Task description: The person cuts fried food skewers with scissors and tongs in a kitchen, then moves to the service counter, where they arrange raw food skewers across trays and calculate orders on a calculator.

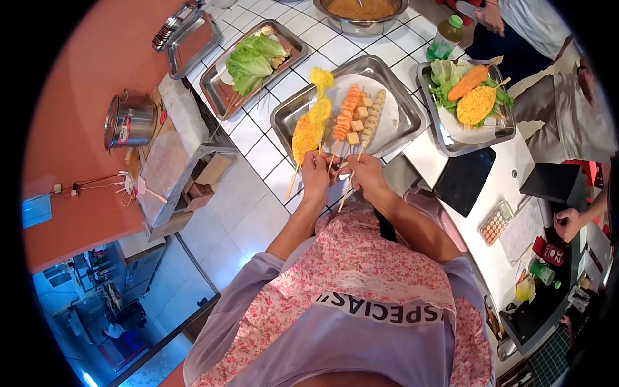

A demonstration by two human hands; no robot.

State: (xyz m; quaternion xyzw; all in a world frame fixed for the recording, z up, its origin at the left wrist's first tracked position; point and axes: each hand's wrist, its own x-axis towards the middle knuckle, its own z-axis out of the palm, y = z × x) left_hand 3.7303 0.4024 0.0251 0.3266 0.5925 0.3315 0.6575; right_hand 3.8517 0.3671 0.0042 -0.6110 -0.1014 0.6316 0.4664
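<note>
My left hand (315,175) is closed round thin wooden sticks near the tray's front edge. Above it rise a golden crumbed patty on a stick (307,138) and a skewer of yellow slices (320,106). My right hand (366,173) is closed on the stick ends of other skewers, its fingers close to the left hand's. Between and above the hands are an orange spiral skewer (347,113), a skewer of pale cubes (361,116) and a beige spiral skewer (373,119). Behind these lies a white plate (390,122) in a metal tray (412,113). Which hand grips the orange skewer I cannot tell.
At the back left, a metal tray (300,46) holds lettuce (255,61). A right-hand tray (464,149) holds lettuce and crumbed skewers. Also around are a sauce bowl (364,26), a bottle (445,39), a black tablet (465,180), a calculator (496,223), a pot (131,120) and people at right.
</note>
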